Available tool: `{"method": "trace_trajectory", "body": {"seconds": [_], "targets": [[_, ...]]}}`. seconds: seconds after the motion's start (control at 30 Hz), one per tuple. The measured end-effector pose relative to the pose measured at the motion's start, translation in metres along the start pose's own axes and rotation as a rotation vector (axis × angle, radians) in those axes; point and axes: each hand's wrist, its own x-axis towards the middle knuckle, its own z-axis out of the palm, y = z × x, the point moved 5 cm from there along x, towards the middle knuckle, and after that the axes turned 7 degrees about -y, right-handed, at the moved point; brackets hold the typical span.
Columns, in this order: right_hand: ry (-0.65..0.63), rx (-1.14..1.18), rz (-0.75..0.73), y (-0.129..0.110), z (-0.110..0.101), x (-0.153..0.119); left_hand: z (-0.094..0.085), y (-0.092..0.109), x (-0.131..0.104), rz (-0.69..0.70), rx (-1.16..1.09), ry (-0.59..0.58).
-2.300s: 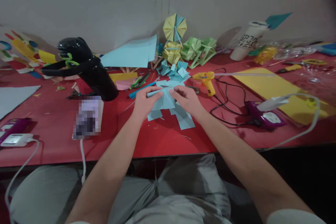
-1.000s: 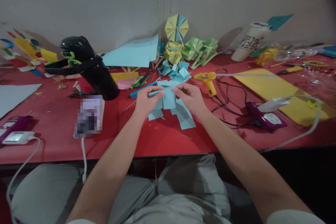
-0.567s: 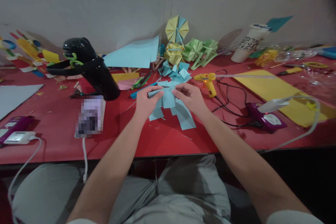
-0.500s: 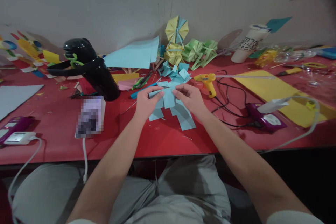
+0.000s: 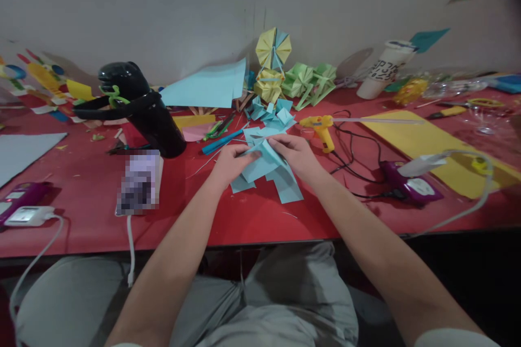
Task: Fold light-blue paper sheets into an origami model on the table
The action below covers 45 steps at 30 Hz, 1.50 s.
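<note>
Left hand (image 5: 231, 164) and right hand (image 5: 296, 153) pinch folded light-blue paper (image 5: 260, 167) over blue scraps (image 5: 287, 187), back from the red table's (image 5: 252, 227) front edge, the black tumbler's (image 5: 157, 129) contents hidden.

Pale short sleeves (image 5: 450, 337); forearms (image 5: 185, 241) bare; loose, creased trousers (image 5: 71, 298) in light grey
</note>
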Motion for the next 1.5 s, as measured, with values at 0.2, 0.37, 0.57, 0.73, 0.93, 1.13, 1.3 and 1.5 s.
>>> {"method": "trace_trajectory", "body": {"seconds": [0.2, 0.37, 0.57, 0.73, 0.93, 1.13, 1.3, 1.5], "targets": [[-0.065, 0.198, 0.027, -0.001, 0.004, 0.001, -0.009, -0.012, 0.004, -0.074, -0.227, 0.149], [-0.044, 0.165, -0.002, 0.000, 0.005, -0.001, -0.005, -0.018, 0.005, -0.204, -0.353, 0.115], [0.039, 0.174, 0.086, 0.003, 0.002, -0.005, 0.001, -0.011, 0.003, -0.146, -0.320, 0.028], [-0.018, 0.092, 0.097, 0.004, 0.006, -0.006, -0.002, -0.011, 0.005, -0.091, -0.238, 0.087], [-0.101, -0.054, -0.020, -0.004, 0.009, -0.007, -0.004, -0.011, 0.005, -0.112, -0.249, 0.142], [-0.183, -0.320, -0.331, -0.021, 0.017, -0.010, -0.006, -0.016, 0.005, -0.128, -0.328, 0.211], [-0.250, -0.396, -0.433, -0.019, 0.021, -0.012, -0.004, -0.015, 0.005, -0.171, -0.417, 0.201], [-0.264, -0.416, -0.444, -0.019, 0.020, -0.012, -0.005, -0.012, 0.005, -0.185, -0.460, 0.169]]}}
